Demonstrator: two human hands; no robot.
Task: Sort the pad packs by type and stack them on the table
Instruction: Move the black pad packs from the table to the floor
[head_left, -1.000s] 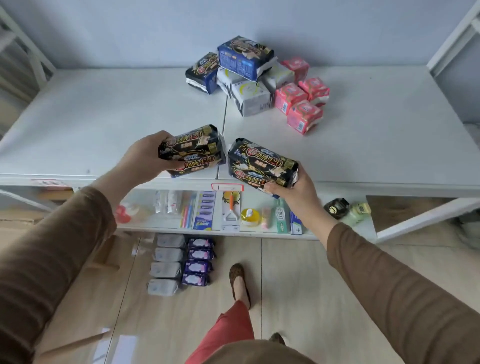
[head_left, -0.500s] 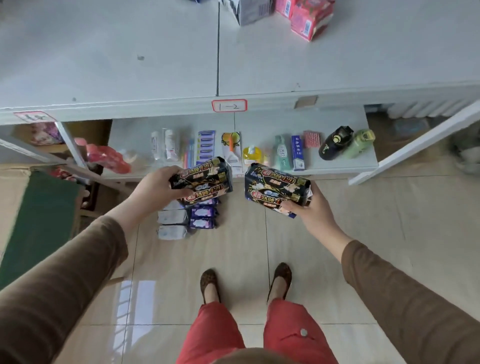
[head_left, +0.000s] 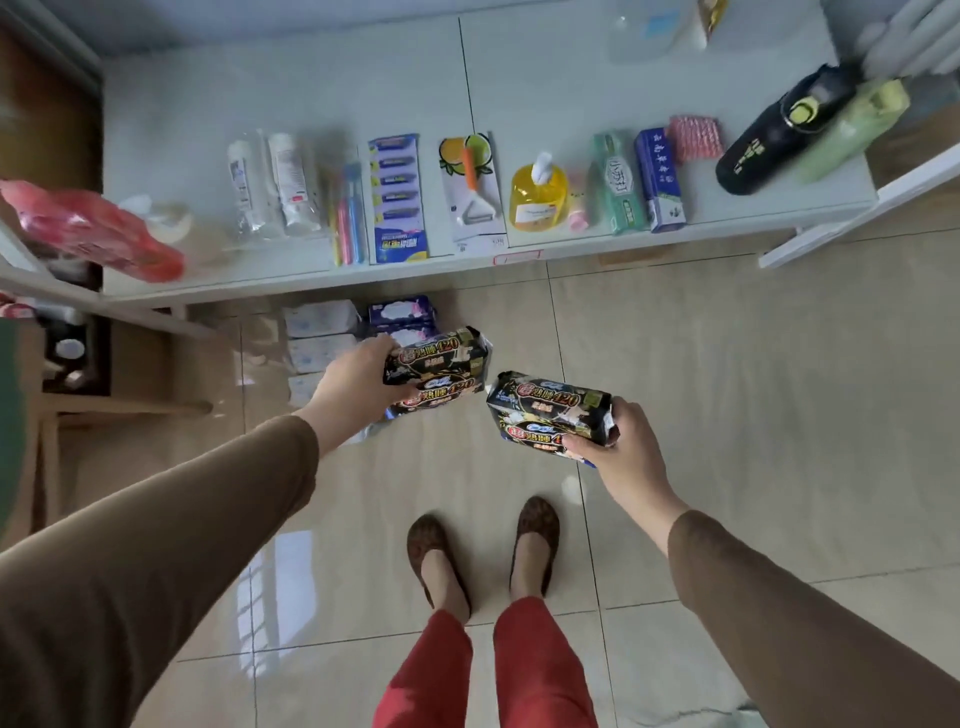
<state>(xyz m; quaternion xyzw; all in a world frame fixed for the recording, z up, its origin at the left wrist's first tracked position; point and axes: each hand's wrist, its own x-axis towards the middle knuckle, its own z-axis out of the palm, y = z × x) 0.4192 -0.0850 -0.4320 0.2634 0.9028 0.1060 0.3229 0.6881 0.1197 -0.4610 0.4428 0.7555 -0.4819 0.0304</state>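
Black pad packs are held over the floor near the low shelf (head_left: 519, 249), the left hand (head_left: 353, 387) gripping two (head_left: 439, 371) and the right hand (head_left: 618, 447) pinching two (head_left: 550, 410), so I would set them flat beside the stacked packs (head_left: 322, 338).

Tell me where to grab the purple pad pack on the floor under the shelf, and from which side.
Grip the purple pad pack across its short sides, coming from above and the front. It lies flat on the floor, half tucked under the shelf, with white packs close on its left. Both hands hold black packs, so free one first.
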